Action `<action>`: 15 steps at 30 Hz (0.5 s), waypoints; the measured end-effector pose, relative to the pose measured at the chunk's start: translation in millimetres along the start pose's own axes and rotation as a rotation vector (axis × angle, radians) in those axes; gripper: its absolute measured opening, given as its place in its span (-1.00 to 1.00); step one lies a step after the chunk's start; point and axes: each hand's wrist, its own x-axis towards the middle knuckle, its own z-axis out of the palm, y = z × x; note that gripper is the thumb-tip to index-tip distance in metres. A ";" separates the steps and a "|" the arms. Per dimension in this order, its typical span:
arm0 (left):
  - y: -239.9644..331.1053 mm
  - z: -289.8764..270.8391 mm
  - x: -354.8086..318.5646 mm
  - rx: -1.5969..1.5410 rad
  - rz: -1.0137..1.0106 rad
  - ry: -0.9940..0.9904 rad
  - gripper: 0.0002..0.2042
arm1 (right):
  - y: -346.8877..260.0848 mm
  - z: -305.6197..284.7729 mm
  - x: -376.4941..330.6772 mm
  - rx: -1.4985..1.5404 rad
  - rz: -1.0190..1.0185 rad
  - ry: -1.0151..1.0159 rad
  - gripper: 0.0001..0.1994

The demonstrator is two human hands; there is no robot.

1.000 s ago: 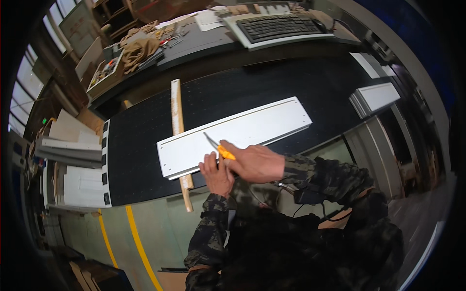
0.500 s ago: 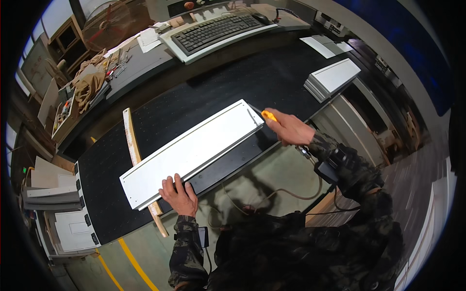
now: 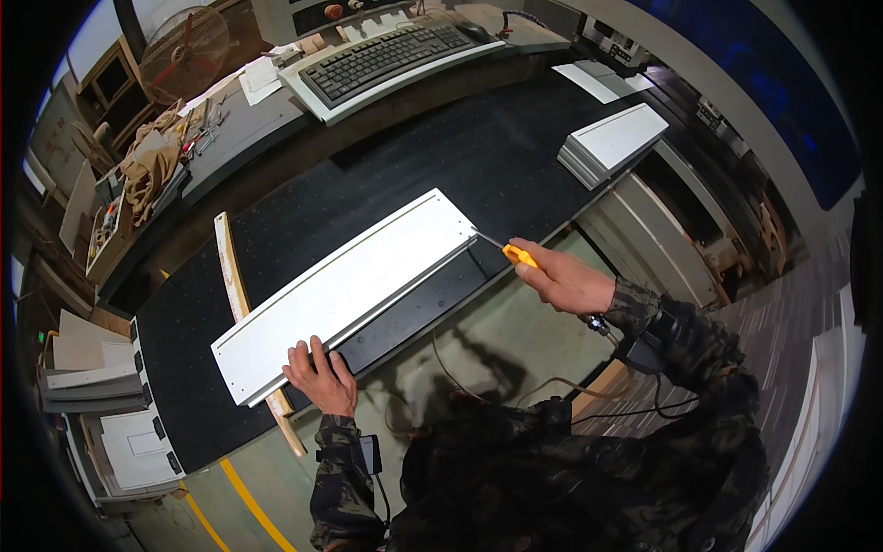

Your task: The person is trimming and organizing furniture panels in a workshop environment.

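A long white panel (image 3: 340,285) with a groove along its far edge and small holes near its ends lies slantwise on the black table; its edge suggests stacked pieces. My left hand (image 3: 322,375) rests on its near edge toward the left end, fingers spread over the top. In my right hand (image 3: 572,279) is a yellow-handled air blow gun (image 3: 521,255), gripped with the fingers wrapped round it. Its thin metal nozzle points at the panel's right end, close to the corner. A metal fitting (image 3: 596,324) shows below that hand. Beneath the panel's left part runs a wooden strip (image 3: 233,271).
A stack of white panels (image 3: 614,143) sits at the right of the black table (image 3: 368,175). Beyond are a keyboard (image 3: 391,63) and a shelf with tools. A hose (image 3: 575,381) hangs by the near edge. Boards (image 3: 89,379) are piled at far left.
My right hand has drawn back toward me and to the right, bringing the blow gun's nozzle into plain view at the panel's corner. My left hand stays on the panel.
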 end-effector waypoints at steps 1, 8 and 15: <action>-1.9 -1.0 0.0 0.011 -0.008 0.003 -0.51 | 0.2 -1.2 5.2 -0.008 -0.005 0.022 -0.43; 9.6 -2.6 10.9 -0.030 -0.010 0.039 -0.54 | -23.6 36.5 9.2 0.077 -0.310 -0.278 -0.39; 21.6 -29.5 16.1 -0.134 -0.118 -0.017 -0.56 | -100.0 84.1 55.5 0.160 -0.588 -0.508 -0.44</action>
